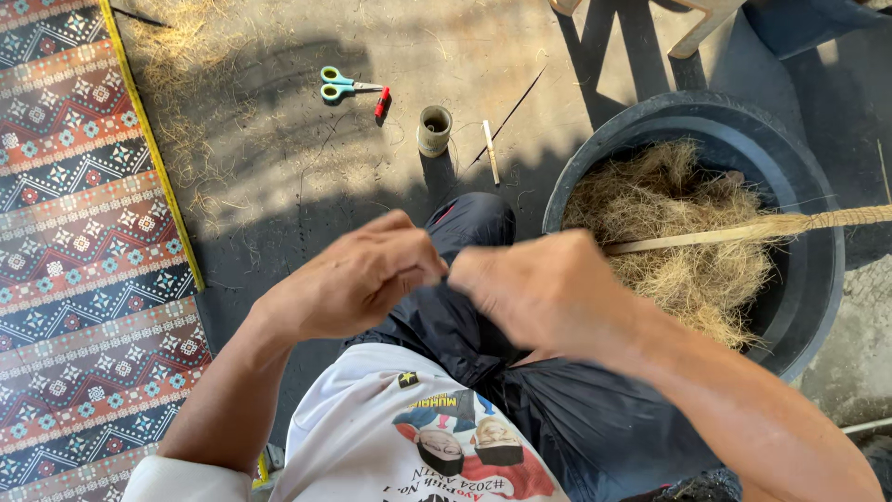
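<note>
My left hand (353, 279) and my right hand (548, 290) meet in front of my chest, above my dark trousers, fingertips pinched together. A thin stick bound with tan fibre (743, 231) runs from under my right hand out to the right, across the black tub (818, 279). My right hand seems to grip the stick's near end, which is hidden. My left hand's fingers are curled shut against the right fingertips, and whatever lies between them is hidden. The tub holds a heap of loose tan fibre (678, 214).
On the concrete floor ahead lie green-handled scissors (339, 85), a small red object (382, 101), a thread spool (434, 130) and a short pale stick (491, 151). A patterned mat with a yellow edge (84, 232) is on the left. Pale furniture legs (697, 28) stand at the top.
</note>
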